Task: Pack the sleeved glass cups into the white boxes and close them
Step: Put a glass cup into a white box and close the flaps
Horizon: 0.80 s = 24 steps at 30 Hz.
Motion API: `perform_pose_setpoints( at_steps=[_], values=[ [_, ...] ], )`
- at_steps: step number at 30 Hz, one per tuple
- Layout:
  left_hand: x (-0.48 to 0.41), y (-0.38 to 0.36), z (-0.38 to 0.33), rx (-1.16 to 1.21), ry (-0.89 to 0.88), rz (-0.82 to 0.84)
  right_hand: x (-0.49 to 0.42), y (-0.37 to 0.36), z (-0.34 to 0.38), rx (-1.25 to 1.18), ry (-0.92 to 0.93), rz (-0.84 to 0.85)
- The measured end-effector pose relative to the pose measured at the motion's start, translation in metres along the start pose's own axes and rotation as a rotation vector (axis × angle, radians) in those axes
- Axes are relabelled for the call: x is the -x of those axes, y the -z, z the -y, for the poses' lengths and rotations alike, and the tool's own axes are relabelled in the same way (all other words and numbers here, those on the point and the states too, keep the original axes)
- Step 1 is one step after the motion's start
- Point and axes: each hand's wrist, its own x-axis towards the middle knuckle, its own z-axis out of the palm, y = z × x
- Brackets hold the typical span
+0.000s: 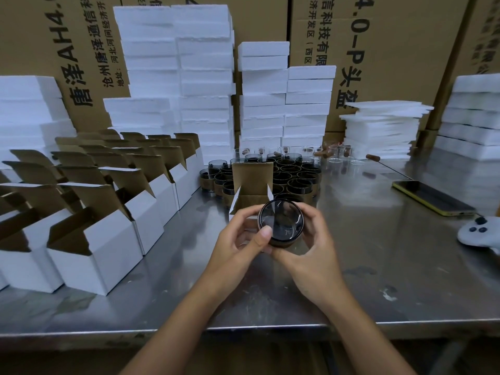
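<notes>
A dark glass cup (pixel 281 221) with a brown sleeve round its lower part is tilted so its mouth faces me, just above the steel table. My left hand (pixel 240 239) grips its left side, the thumb on the rim. My right hand (pixel 311 239) curls round its right side and underneath. Right behind the cup stands one white box (pixel 251 182) with its brown-lined lid flap up and both side flaps out. A cluster of several more sleeved cups (pixel 295 180) stands behind the box.
Rows of open white boxes (pixel 108 212) fill the table's left side. Stacks of white foam blocks (pixel 205 82) and big cartons line the back. Several clear glasses (pixel 338 152) stand at the back right. A phone (pixel 433 197) and a grey controller (pixel 479 234) lie at the right.
</notes>
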Motion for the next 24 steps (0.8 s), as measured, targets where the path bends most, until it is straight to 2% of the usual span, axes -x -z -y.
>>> perform_pose_setpoints(
  at_steps=[4, 12, 24],
  values=[
    [0.000, 0.000, 0.000, 0.003, 0.009, 0.011, 0.000, 0.002, -0.004, 0.013, -0.040, 0.011],
    [0.000, -0.001, 0.001, 0.024, 0.027, 0.034, -0.003, 0.002, -0.003, -0.118, -0.163, -0.043],
    [-0.002, -0.002, 0.003, -0.094, -0.004, 0.057, -0.011, 0.002, -0.003, -0.205, -0.422, -0.027]
  ],
)
